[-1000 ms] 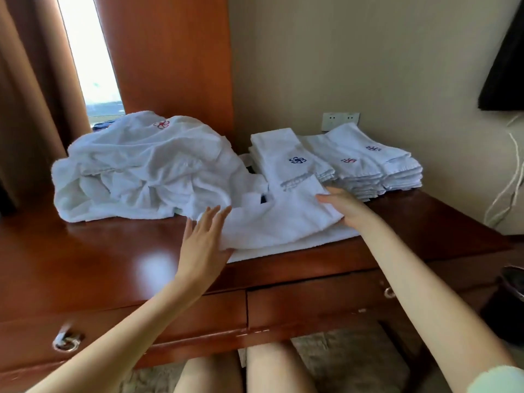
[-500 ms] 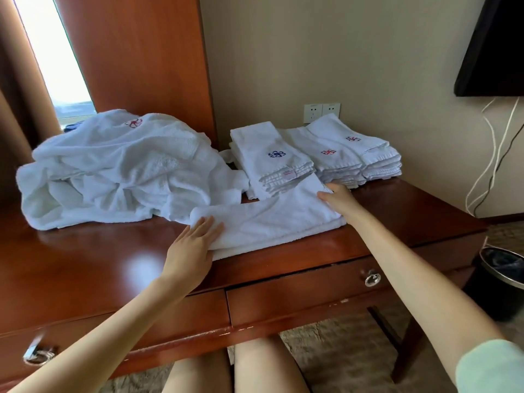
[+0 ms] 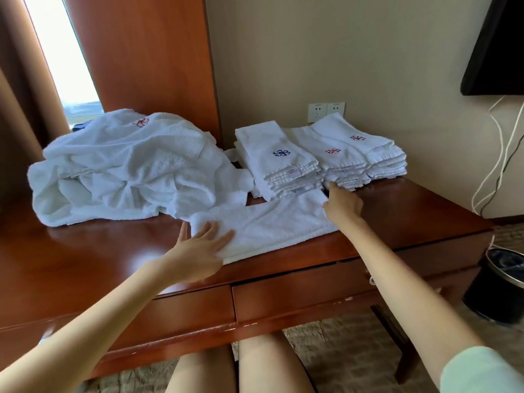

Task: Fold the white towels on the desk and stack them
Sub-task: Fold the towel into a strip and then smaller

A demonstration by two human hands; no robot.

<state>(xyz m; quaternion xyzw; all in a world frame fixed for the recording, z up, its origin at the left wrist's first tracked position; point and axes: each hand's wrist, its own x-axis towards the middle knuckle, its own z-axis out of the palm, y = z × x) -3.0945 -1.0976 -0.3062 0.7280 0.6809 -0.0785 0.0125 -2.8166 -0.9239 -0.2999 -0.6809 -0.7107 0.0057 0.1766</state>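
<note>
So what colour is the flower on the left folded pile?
Blue: the flower shows best in the head view.

Hotel room. Stacks of folded logo-embroidered towels (image 3: 320, 154) just beyond right fingers (image 3: 334, 192); wall-mounted TV (image 3: 493, 46) high right of them; curtain (image 3: 11, 123) far left of left fingers (image 3: 211, 231); lined waste bin (image 3: 499, 290) low right.

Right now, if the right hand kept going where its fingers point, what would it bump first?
The right hand would likely hit the folded stacks just ahead; its fingertip looks nearly touching them.
</note>
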